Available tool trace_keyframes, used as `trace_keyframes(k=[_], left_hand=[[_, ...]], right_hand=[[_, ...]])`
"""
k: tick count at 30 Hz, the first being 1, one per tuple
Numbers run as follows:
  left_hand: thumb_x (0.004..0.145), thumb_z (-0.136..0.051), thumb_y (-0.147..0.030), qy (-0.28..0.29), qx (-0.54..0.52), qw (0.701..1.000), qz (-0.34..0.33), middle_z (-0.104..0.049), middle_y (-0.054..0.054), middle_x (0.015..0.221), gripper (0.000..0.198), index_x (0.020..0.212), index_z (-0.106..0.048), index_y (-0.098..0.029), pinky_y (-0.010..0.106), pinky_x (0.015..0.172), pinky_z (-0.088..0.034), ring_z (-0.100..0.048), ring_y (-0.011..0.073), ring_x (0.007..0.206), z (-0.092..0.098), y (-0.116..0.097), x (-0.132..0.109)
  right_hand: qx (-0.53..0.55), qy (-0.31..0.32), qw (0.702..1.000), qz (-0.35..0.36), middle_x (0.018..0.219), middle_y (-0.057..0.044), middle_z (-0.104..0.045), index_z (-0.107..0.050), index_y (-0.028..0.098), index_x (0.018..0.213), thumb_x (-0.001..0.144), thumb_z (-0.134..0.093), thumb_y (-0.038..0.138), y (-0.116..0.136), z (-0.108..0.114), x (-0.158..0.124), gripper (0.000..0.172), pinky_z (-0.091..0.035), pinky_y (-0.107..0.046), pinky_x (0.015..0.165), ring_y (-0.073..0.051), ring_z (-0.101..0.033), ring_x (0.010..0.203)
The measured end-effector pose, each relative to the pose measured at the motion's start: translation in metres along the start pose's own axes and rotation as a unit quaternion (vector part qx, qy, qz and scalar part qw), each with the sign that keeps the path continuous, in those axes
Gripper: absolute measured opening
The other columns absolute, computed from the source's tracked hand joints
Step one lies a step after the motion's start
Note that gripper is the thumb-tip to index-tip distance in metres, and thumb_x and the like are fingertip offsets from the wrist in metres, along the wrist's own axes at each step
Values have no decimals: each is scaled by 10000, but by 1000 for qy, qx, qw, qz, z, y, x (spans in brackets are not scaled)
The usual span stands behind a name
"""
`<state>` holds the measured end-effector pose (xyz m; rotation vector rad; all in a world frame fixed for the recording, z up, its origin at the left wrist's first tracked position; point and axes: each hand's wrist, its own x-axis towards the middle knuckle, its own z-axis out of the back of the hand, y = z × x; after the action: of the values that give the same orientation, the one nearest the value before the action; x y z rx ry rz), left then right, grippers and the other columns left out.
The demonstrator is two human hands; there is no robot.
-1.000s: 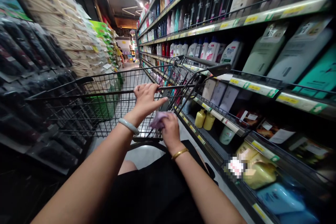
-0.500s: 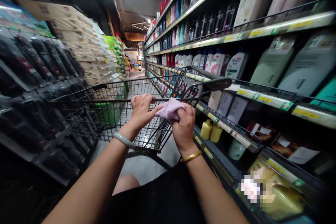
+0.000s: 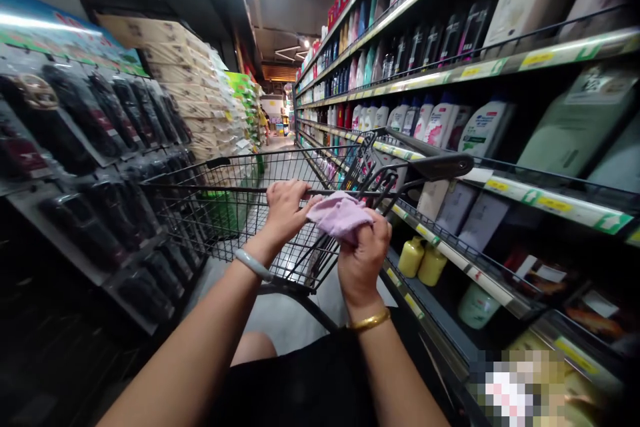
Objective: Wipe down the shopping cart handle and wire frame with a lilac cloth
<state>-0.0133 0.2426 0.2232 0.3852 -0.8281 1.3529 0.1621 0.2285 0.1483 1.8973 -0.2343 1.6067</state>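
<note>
Head view: the right hand [image 3: 364, 257] is clenched on a crumpled lilac cloth [image 3: 337, 215], pinching its near edge between thumb and curled fingers while the rest of it bunches out toward the left hand. The left hand [image 3: 289, 208] curls its fingers over the black top bar [image 3: 225, 189] of a wire shopping cart [image 3: 200, 232], its thumb spread to the right and reaching the cloth's edge; how firmly it presses cannot be told. The cloth lies at the cart's near bar, between the two hands and just in front of the folded wire bars at the cart's right end. A pale bangle [image 3: 253, 265] circles the left wrist, a gold bangle [image 3: 371, 321] the right. Beyond the right hand, the cart's dark handle end [image 3: 450, 165] juts toward the shelving, where two yellow bottles [image 3: 421, 261] stand side by side on a low shelf near a pale green container [image 3: 477, 305]. Rows of upright bottles fill the shelves above, over rails with yellow and green labels. Left of the cart hang dark items in clear packs [image 3: 85, 113], with stacked beige packs [image 3: 170, 73] behind them. Grey floor [image 3: 220, 287] shows beneath the cart.
</note>
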Motion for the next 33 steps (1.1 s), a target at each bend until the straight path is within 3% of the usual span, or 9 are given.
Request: trace_keyframes(k=[2,7,9,16,22,25,29,31,33], left_hand=[[1015,-546,-563,7,-5,1000,4,-729,64,1038,346,1031,-697,-252,485,1062,-349,-600,290,1093,2,-2,0],[1039,-523,-576,10,-5,1000,-12,-741,52,1018,363,1038,-694,-256,480,1036,-353,-606,279,1054,5,-1,1],[1032,-544,-584,5,1,1000,-13,-743,53,1018,360,1048,-695,-257,479,1039,-354,-604,280,1052,4,0,0],[1009,-604,-593,-4,16,1000,-17,-733,66,1040,372,1107,-701,-248,487,1067,-349,-596,298,1074,2,-3,-6],[1015,-616,-570,-16,12,1000,-8,-734,68,1088,349,1092,-701,-240,485,1110,-335,-587,292,1104,2,-7,-9],[1014,-611,-577,-16,8,1000,-7,-733,70,1088,356,1103,-704,-245,496,1118,-330,-585,300,1119,2,-7,-11],[1013,-603,-586,-32,6,999,-12,-728,68,1055,359,1097,-699,-251,499,1125,-329,-585,308,1127,2,-5,-15],[1024,-589,-580,-35,4,999,-16,-731,70,1076,354,1106,-696,-253,498,1126,-328,-585,306,1132,4,-4,-17],[1036,-569,-581,-34,5,999,-17,-736,70,1089,358,1102,-695,-253,498,1121,-327,-585,303,1124,6,-3,-19]], right_hand=[[-18,16,1000,9,1220,-99,-662,-759,268,1149,925,-575,23,1,-10,-8,379,-520,-478,1051,-277,-586,1163],[-19,176,984,34,1168,-95,-749,-779,268,943,876,-551,-35,0,-37,-96,385,-566,-451,937,-294,-620,1097],[-3,206,978,24,1082,-77,-753,-760,268,871,842,-546,-57,2,-37,-109,389,-579,-419,893,-277,-639,1048],[-5,58,998,21,1201,-102,-688,-756,232,1013,880,-549,-29,9,-11,-46,359,-514,-494,1068,-270,-576,1156],[9,198,980,-12,1005,-64,-686,-717,233,834,710,-470,-86,4,-12,-77,422,-536,-368,850,-242,-578,976],[7,129,991,-29,1114,-73,-693,-728,227,933,758,-494,-54,6,-3,-57,405,-542,-406,937,-247,-601,1063],[-31,33,999,8,1187,-88,-687,-745,254,1086,889,-578,40,11,-5,-29,335,-539,-460,999,-264,-603,1119],[-47,60,997,30,1189,-95,-689,-757,256,1033,882,-541,17,14,-13,-44,356,-536,-477,1008,-274,-588,1127],[-48,132,989,49,1191,-97,-696,-766,254,970,844,-499,-17,17,-20,-73,401,-533,-485,1004,-282,-574,1118]])
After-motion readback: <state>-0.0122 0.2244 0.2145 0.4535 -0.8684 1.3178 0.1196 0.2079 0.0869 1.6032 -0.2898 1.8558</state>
